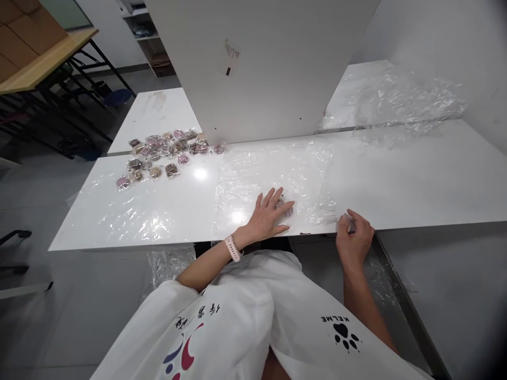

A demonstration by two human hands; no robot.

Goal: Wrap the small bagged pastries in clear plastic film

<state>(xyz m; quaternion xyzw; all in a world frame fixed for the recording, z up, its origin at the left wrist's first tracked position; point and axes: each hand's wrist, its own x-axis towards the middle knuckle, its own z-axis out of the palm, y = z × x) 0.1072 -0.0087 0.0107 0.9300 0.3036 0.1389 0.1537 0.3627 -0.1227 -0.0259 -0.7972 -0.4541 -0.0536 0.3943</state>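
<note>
Head view. Apparently mid-wrapping: small packet (pixel 290 211) on or under clear film (pixel 269 163), cannot tell which, near centre of desk (pixel 415 179). Next, probably: drawing film taut, packet held down. Left grip (pixel 266 215): released, splayed over packet. Right grip (pixel 354 237), packet's four o'clock: pinching film, seemingly. Wrapped pieces (pixel 171 170): ten o'clock.

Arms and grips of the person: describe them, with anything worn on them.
Both the left grip and the right grip are bare, ungloved hands. The left wrist carries a pale pink band; the right wrist shows nothing worn. The white shirt has loose sleeves that leave both forearms uncovered.
</note>
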